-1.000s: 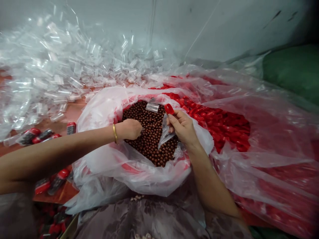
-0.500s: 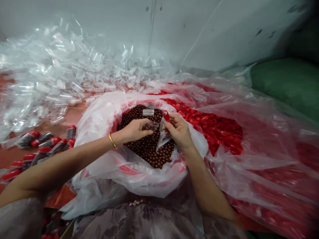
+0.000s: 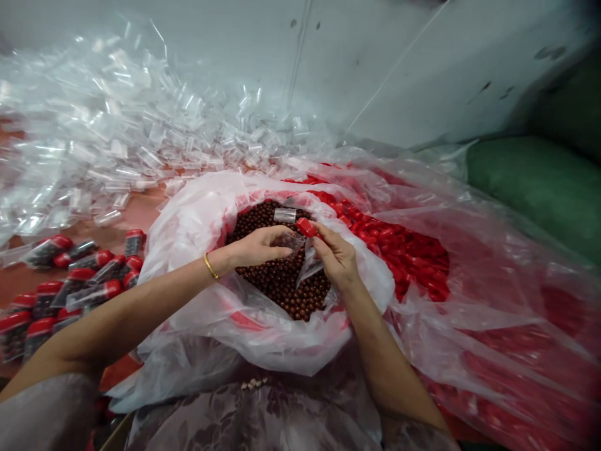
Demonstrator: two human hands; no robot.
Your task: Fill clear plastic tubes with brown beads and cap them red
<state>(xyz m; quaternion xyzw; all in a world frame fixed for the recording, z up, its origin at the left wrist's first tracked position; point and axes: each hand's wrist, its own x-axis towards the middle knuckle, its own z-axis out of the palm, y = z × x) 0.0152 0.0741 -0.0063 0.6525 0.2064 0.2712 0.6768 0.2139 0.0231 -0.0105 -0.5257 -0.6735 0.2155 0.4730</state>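
Observation:
My left hand [image 3: 263, 246], with a gold bangle at the wrist, holds a small clear plastic jar [image 3: 293, 242] over the brown balls [image 3: 286, 289]. A red cap [image 3: 306, 227] is pinched between the fingers of my right hand [image 3: 337, 255], close to the jar's mouth. Below the right fingers, a clear pointed piece of plastic [image 3: 310, 268] hangs over the balls; I cannot tell whether that hand holds it. The balls lie in a white plastic bag [image 3: 263, 352] with its top rolled open. Another clear jar [image 3: 285, 215] rests on them at the back.
Clear jars [image 3: 113, 131] are heaped at the back left. Filled jars with red caps [image 3: 79, 282] lie on the left. Loose red caps [image 3: 413, 250] spill inside a clear bag [image 3: 488, 319] on the right. A green sack [image 3: 530, 178] stands by the wall [image 3: 328, 62].
My right hand has turned the red cap, so its hollow no longer faces me, and brought it left, nearer the jar. My left hand keeps its hold. The view has shifted slightly.

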